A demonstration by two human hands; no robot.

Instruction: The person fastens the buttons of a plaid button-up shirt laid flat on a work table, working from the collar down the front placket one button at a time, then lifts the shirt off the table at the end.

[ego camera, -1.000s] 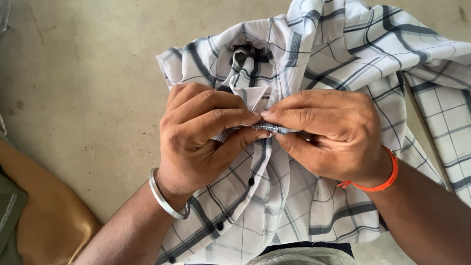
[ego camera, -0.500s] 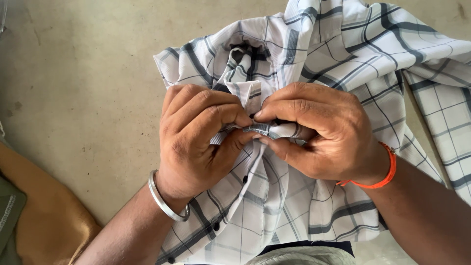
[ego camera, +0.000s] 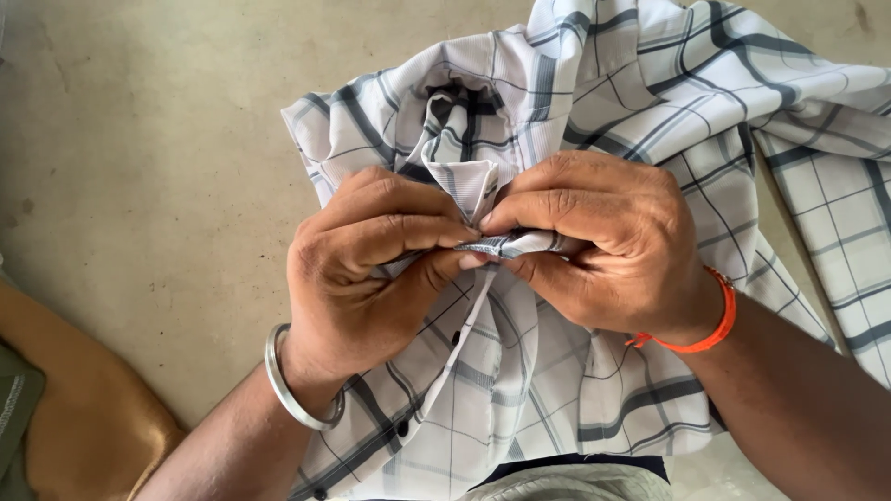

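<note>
Concrete floor (ego camera: 139, 139) underneath — left hand (ego camera: 371, 269) and right hand (ego camera: 603, 241) both pinched shut on checked shirt (ego camera: 650, 83) placket, likely mid-buttoning — fingertips need fine alignment.

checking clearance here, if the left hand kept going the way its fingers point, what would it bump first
The left hand points rightward, so it would most likely meet the right hand first; their fingertips already pinch the same fold of the checked shirt between them.

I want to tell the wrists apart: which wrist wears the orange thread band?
The right hand wears the orange thread band; the left hand wears a silver metal bangle.
</note>
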